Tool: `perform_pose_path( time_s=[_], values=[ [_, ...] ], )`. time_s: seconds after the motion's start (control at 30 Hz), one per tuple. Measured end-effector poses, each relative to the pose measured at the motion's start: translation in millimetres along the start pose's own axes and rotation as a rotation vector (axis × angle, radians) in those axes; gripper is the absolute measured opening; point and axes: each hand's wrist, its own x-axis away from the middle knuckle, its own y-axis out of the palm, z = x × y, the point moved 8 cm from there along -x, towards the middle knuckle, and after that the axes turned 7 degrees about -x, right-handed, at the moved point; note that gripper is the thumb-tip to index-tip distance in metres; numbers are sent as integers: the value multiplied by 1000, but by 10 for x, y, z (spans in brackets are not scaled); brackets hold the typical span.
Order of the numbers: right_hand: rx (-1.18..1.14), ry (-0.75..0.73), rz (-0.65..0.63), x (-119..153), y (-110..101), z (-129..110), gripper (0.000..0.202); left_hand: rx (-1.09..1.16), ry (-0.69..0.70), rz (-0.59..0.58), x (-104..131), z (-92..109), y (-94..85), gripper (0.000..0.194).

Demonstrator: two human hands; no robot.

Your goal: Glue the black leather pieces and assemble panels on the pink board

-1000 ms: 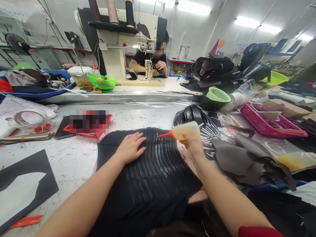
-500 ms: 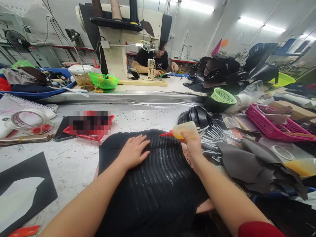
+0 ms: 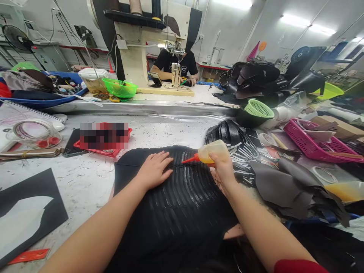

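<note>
left hand [image 3: 155, 170] lies flat, fingers spread, pressing the black strips [image 3: 182, 189] on the table [image 3: 85, 182]; right hand [image 3: 223, 167] grips the glue bottle [image 3: 212, 151], red tip at a strip edge; best squeeze gently, keep the bead thin, strips pinned.

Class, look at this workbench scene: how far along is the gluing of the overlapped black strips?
Done: the nearer overlapped black strips shine with wet streaks. In hand: the left hand presses the stack flat while the right hand holds the glue bottle, red nozzle on a far strip. Left: the last far strips and a separate black bundle beyond.
</note>
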Motion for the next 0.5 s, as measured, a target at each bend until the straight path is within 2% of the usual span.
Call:
perform_pose_path(
  time_s=[0.2, 0.37, 0.5],
  values=[
    [-17, 31, -13, 91, 7, 20, 48, 22, -2, 21, -1, 0, -12, 40],
    [-41, 33, -85, 146, 17, 44, 50, 22, -2, 16, 1, 0, -2, 40],
    [-3, 46, -87, 199, -33, 54, 45, 21, -3, 15, 3, 6, -4, 40]
  ],
)
